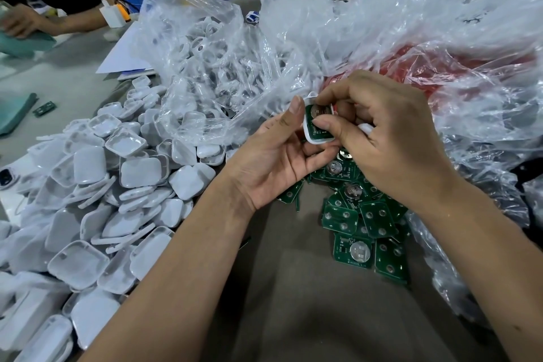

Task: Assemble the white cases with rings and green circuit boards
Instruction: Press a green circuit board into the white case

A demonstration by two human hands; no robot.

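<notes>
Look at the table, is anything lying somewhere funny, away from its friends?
Yes. One small green circuit board lies alone on the grey table at the far left, beside a teal cloth. The other green boards sit heaped under the hands. Nothing looks broken or spilled.

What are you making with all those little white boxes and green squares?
A person is putting small gadgets together. The left hand holds a white case while the right hand presses a green circuit board into it with its fingertips. A big pile of empty white cases lies to the left, and loose green boards lie under the hands. A clear bag of white rings sits behind, waiting.
</notes>
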